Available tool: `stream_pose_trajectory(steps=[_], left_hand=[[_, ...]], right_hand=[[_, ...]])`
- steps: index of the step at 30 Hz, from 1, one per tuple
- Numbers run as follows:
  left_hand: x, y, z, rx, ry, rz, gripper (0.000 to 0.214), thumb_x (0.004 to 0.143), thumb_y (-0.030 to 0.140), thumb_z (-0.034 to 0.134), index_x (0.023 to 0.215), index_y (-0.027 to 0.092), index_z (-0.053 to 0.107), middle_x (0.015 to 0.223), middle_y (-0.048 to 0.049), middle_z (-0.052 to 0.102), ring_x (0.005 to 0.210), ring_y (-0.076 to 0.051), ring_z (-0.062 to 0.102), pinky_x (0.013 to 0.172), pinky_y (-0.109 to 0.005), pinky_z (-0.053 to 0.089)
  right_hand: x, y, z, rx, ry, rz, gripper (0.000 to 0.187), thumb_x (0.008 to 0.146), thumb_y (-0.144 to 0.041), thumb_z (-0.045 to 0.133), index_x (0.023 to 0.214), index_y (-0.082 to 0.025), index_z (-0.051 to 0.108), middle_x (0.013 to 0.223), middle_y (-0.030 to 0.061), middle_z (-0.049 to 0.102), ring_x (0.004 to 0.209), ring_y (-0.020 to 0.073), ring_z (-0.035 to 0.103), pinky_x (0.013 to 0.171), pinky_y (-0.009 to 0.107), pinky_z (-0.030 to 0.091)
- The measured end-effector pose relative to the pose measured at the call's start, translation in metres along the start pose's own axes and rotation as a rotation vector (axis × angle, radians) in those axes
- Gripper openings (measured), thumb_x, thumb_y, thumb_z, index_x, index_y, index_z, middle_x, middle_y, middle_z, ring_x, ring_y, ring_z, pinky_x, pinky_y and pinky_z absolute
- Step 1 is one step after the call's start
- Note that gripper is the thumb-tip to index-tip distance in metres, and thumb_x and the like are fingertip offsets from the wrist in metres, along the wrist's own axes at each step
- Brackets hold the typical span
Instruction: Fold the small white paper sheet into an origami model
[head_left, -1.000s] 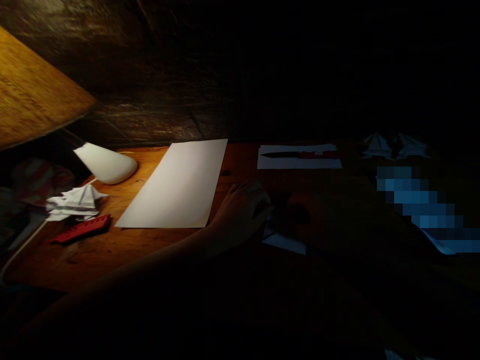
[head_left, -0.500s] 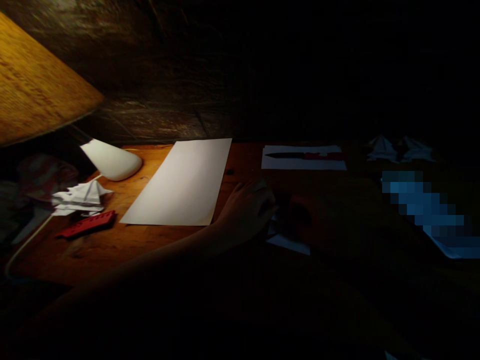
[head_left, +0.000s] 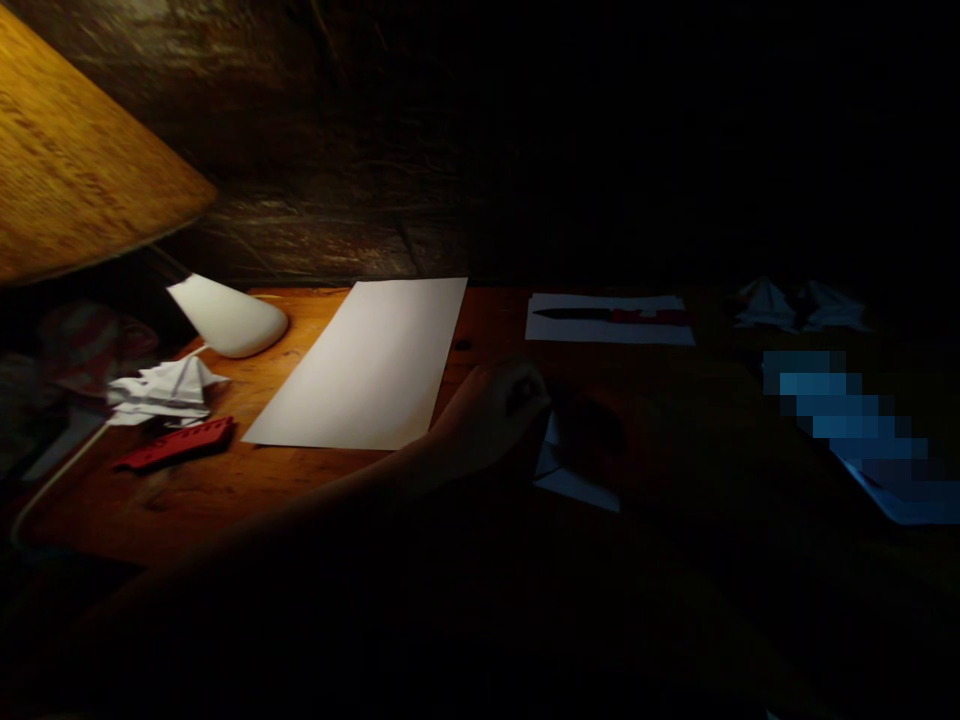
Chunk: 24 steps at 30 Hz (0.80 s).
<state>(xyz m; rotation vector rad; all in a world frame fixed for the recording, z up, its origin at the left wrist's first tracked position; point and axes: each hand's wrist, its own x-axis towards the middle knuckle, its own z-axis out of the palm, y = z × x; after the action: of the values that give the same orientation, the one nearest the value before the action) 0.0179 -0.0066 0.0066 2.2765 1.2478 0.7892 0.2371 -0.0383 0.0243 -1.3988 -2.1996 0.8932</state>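
Note:
Near the middle of the table, my left hand [head_left: 504,405] has its fingers curled in a pinch at the upper edge of a folded piece of paper [head_left: 577,488]. The paper's lower part shows as a pale, creased shape; the rest is hidden by my hands and shadow. Close against the paper's right side is my right hand [head_left: 604,425], almost lost in darkness, so its fingers cannot be made out. Left of my left hand lies a large blank white sheet [head_left: 360,365]. Beyond both hands, a knife with a red handle [head_left: 649,317] rests on smaller white sheets [head_left: 577,331].
A lamp with a yellow shade [head_left: 90,160] and white base [head_left: 229,318] lights the left side. Crumpled or folded paper [head_left: 169,390] and a red object with notches [head_left: 176,445] lie below it. Two folded papers [head_left: 765,305] and a pixelated blue screen [head_left: 847,410] are at right.
The fingers of my left hand have curled in more tightly at the paper. My right hand has shifted slightly in the dark. The whole view has moved a little.

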Motion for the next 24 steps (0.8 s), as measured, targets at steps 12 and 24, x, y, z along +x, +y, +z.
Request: stream_pose_trajectory(steps=[12, 24], left_hand=[[-0.010, 0.002, -0.037, 0.220, -0.309, 0.579, 0.029, 0.098, 0.016, 0.057, 0.123, 0.028, 0.067, 0.122, -0.0026, 0.073, 0.116, -0.023, 0.063, 0.099, -0.041, 0.051], [-0.010, 0.006, -0.048, 0.248, -0.420, 0.521, 0.027, 0.096, 0.017, 0.061, 0.119, 0.028, 0.070, 0.133, -0.0044, 0.066, 0.125, -0.024, 0.059, 0.105, -0.042, 0.049]], right_hand=[[0.001, 0.013, 0.008, 0.009, 0.002, -0.021, 0.018, 0.084, -0.033, 0.072, 0.099, -0.024, 0.069, 0.091, 0.0036, 0.073, 0.074, 0.0178, 0.063, 0.061, 0.028, 0.041], [-0.001, 0.001, -0.001, 0.006, -0.041, 0.023, 0.017, 0.086, -0.035, 0.068, 0.098, -0.022, 0.067, 0.089, 0.0034, 0.072, 0.072, 0.0169, 0.061, 0.061, 0.028, 0.040]])
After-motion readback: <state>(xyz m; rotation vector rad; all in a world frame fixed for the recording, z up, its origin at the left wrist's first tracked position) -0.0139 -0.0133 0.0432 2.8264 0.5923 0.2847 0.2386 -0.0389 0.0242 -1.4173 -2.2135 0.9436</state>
